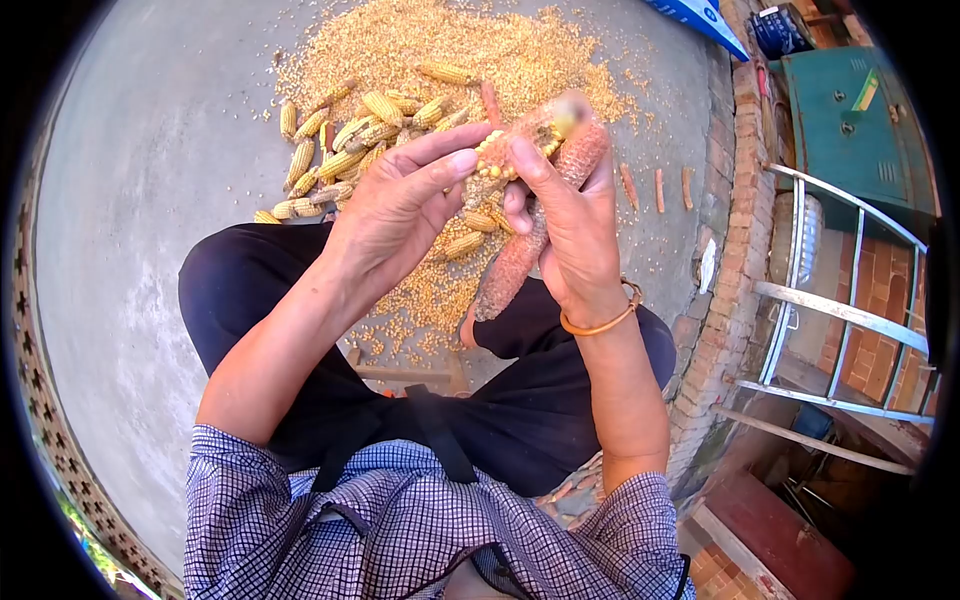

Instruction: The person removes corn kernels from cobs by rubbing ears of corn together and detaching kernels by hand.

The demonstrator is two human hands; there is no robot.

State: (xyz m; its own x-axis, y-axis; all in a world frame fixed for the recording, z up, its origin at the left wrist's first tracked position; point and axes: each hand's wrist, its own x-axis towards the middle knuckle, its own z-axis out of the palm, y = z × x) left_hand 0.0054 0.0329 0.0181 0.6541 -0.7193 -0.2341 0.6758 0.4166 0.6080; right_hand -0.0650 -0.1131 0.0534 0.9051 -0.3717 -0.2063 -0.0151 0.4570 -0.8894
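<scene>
Corn cob (528, 128) — partly bare, between fingers (540, 175), kernels (430, 40) beyond.

Partly stripped cob (497, 155): yellow kernels over pale pinkish-tan. Bare cob (512, 262): dull reddish pink, pitted all over in a close, regular pattern. Whole cobs (382, 107): yellow, kernels in lengthwise rows, some greyed or browned. Loose kernels (400, 40): golden yellow. Floor (130, 220): grey, with lighter mottling. Shirt (410, 540): small check, dark blue and white. Trousers (520, 425): plain, near black. Bracelet (600, 326): amber-orange. Sack (705, 18): bright blue, with white. Cabinet (825, 150): dark green, bearing one yellow-and-green sticker (866, 90). Metal frame (845, 312): silvery white. Brick edging (745, 230): brownish red, jointed in grey.
</scene>
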